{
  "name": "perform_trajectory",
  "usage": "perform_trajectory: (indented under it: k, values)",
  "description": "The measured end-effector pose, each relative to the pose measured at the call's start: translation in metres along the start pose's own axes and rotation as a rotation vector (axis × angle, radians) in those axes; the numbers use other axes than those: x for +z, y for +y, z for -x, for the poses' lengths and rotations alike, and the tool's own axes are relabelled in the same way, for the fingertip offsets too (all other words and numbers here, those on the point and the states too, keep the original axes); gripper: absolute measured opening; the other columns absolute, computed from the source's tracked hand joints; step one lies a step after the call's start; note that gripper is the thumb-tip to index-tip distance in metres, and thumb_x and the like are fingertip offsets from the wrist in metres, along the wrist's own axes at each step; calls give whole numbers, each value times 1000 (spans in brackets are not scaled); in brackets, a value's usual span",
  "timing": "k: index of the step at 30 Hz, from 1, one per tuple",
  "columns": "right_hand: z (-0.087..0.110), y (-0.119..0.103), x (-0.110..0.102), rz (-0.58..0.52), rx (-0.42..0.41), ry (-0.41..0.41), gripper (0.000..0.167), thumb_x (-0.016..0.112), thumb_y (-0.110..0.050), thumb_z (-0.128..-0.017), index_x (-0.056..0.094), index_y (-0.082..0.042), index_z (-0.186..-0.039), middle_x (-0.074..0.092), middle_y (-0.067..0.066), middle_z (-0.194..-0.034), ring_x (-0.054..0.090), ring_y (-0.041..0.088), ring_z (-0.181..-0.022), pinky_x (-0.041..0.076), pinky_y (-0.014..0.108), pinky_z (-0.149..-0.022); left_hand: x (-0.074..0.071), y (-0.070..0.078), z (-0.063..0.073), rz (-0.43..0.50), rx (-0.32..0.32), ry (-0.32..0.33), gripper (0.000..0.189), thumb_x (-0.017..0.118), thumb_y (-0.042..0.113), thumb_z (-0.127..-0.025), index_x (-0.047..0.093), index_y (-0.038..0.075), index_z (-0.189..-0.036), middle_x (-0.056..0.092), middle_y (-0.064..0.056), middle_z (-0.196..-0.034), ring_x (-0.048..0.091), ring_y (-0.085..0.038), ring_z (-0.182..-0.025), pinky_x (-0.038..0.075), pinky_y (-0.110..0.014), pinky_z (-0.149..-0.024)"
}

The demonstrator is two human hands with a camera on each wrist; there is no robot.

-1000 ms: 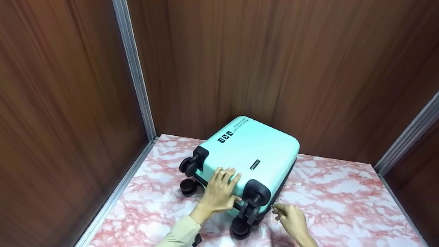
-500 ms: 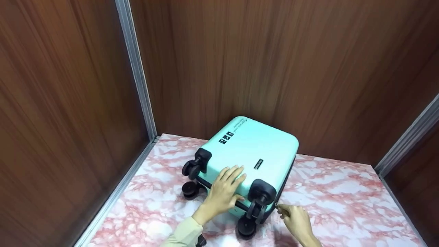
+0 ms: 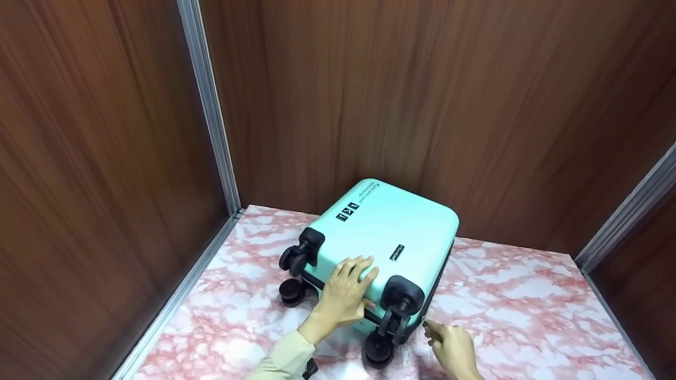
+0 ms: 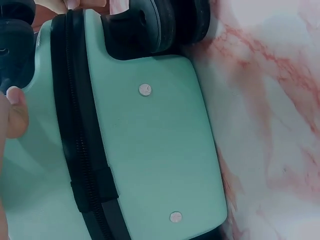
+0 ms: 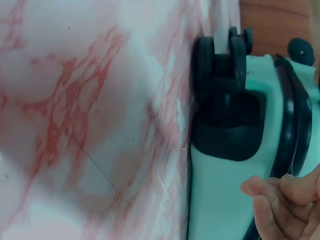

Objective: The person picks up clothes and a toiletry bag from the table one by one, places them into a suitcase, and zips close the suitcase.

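Note:
A mint-green hard-shell suitcase [image 3: 406,221] lies flat, its black wheels facing me. My left hand [image 3: 343,295] rests on its near edge between two wheels, fingers spread over the top shell and thumb lower on the end face. In the left wrist view, that thumb [image 4: 17,115] lies on the shell beside the black zipper [image 4: 80,145]. My right hand [image 3: 451,345] is at the near right corner, thumb and forefinger pinching a small zipper pull [image 3: 424,320]. In the right wrist view, the right fingers [image 5: 270,200] meet at the zipper band, hiding most of the pull.
A red-and-white marbled surface [image 3: 507,306] lies under the suitcase. Brown wood-grain panels [image 3: 338,105] rise behind and at both sides, with metal strips [image 3: 211,116] at the corners. Black caster wheels [image 3: 377,348] jut toward me. A small dark object [image 3: 310,368] is partly hidden by the left sleeve.
The suitcase's near end has shifted slightly right since a second ago, with my left hand still on it. My right hand keeps its pinch at the corner and has moved only a little.

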State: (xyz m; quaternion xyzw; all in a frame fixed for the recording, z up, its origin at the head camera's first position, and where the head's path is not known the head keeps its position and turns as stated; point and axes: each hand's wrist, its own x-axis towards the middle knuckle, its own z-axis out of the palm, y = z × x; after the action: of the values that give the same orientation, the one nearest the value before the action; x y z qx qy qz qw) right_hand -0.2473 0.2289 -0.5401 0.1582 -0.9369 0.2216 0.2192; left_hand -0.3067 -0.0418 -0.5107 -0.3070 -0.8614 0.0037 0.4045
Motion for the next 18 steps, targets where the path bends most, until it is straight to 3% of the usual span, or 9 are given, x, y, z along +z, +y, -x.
perform_trajectory:
  k: [5, 8, 18]
  values:
    - [4, -6, 0, 17, -5, -10, 25, 73, 6, -62, 69, -15, -75, 62, -7, -61, 63, 27, -58, 47, 46, -53, 0, 0, -1, -16, -8, -21, 75, 76, 47, -70, 48, 19, -135, 46, -6, -143, 45, -24, -127, 32, -38, -109]
    - [7, -9, 1, 32, -11, -4, 26, 71, 7, -60, 68, -15, -75, 61, -7, -60, 63, 31, -57, 47, 48, -52, 0, 0, 0, -23, -10, -11, 76, 77, 42, -67, 49, 19, -134, 46, -6, -142, 45, -24, -127, 32, -38, -109]
    - [12, -16, -1, 51, -23, -21, 29, 66, 6, -57, 67, -15, -76, 60, -9, -60, 62, 31, -57, 46, 48, -51, 1, 0, 1, -19, -17, -1, 76, 76, 38, -65, 49, 19, -133, 47, -5, -142, 45, -24, -127, 34, -39, -108]
